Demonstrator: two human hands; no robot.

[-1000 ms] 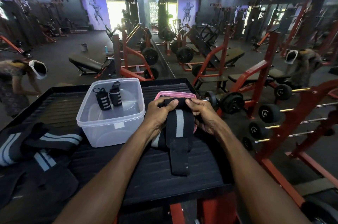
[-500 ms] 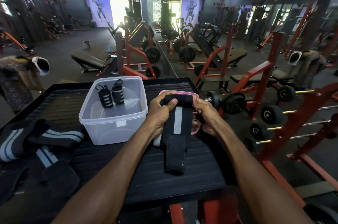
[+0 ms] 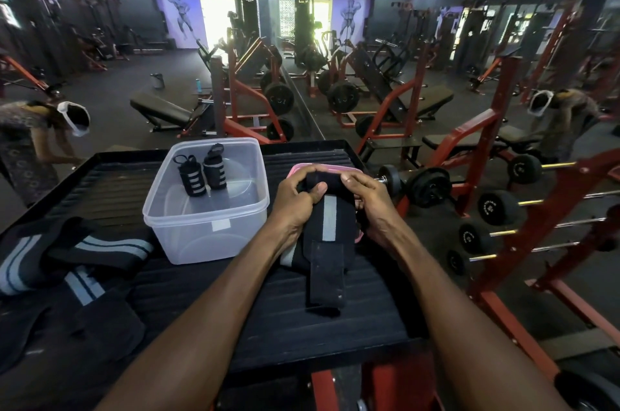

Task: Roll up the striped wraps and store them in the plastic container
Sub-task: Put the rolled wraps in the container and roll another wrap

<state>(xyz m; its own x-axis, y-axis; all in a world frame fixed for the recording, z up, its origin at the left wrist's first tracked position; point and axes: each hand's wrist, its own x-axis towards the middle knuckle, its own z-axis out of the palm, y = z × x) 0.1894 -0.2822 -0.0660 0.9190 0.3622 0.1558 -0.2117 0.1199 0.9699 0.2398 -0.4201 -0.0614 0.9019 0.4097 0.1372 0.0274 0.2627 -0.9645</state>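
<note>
Here we go: my left hand (image 3: 295, 197) and right hand (image 3: 364, 197) both pinch the far end of a striped wrap (image 3: 330, 229), fingers curled round the black roll just starting there, over the pink lid (image 3: 295, 172) near the far right corner of the surface (image 3: 208, 293). The rest of the wrap trails toward me, its black tail lying flat on the surface. It looks soft, light and floppy, elastic cloth I'd judge, so the roll will spring loose unless the thumbs keep pressing; best hold is at both edges of the roll, turning it down the strip toward the tail, which looks like a fastening patch to seal it. The plastic container (image 3: 204, 229) sits just left of my left hand, with two rolled wraps (image 3: 201, 174) standing in its far left part. More unrolled wraps (image 3: 80, 249) lie heaped at the surface's left edge, so I'd call the job under halfway. Dumbbells (image 3: 496, 207) rack to the right.
</note>
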